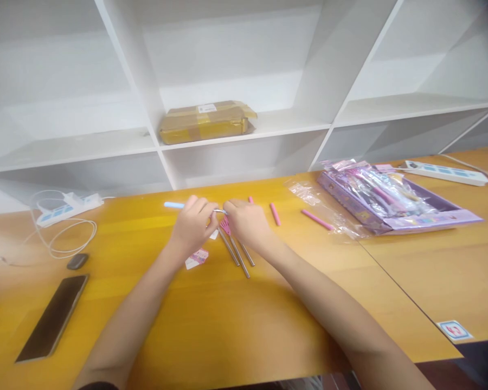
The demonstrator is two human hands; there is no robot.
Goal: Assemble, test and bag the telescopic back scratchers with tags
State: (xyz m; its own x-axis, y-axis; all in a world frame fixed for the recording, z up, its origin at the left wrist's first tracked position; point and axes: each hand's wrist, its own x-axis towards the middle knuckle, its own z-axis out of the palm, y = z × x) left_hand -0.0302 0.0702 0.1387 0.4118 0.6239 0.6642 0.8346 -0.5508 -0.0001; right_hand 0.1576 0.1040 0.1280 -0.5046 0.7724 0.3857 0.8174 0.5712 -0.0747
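My left hand [193, 222] is closed around a light blue tube-shaped handle [173, 205], whose end sticks out to the left. A thin metal rod [218, 211] spans the short gap between my hands. The fingers of my right hand [246, 222] are closed on the rod's other end, which they hide. Just below lie several silver metal rods [239, 254], near a pink fork- or hand-shaped head [225, 226]. Beside my left wrist is a pink and white card [197, 258]. Pink tubes [275, 214] lie to the right of my right hand.
An open purple box [394, 225] of plastic-wrapped items stands right, with clear wrapping [333, 208] beside it. Left are a phone [52, 319], a small dark object [77, 261], a cable [75, 238] and a power strip [71, 208]. A taped parcel [205, 123] sits on the shelf.
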